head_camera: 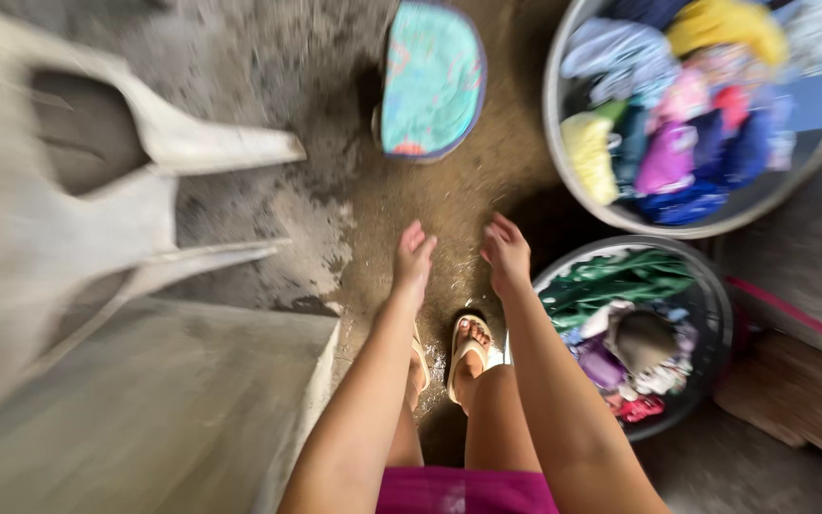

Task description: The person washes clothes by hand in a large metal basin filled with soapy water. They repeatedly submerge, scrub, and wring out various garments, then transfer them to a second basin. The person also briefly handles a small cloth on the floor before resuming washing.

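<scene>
My left hand (pixel 413 259) and my right hand (pixel 506 253) hang in front of me over the wet concrete floor, both empty with fingers loosely apart. The right hand is nearest to a dark round basin (pixel 715 314) at my right, which holds green cloth and other wet clothes. Further off stands a larger grey basin (pixel 563 162) full of bright coloured clothes. My feet in light sandals (pixel 468 347) stand below the hands. The frame is blurred by motion.
A turquoise patterned round object (pixel 432 78) lies on the floor ahead. At the left stands a pale plastic chair (pixel 145 171) beside a raised concrete slab (pixel 164 409). A wooden board (pixel 796 395) and a pink strip lie at the right.
</scene>
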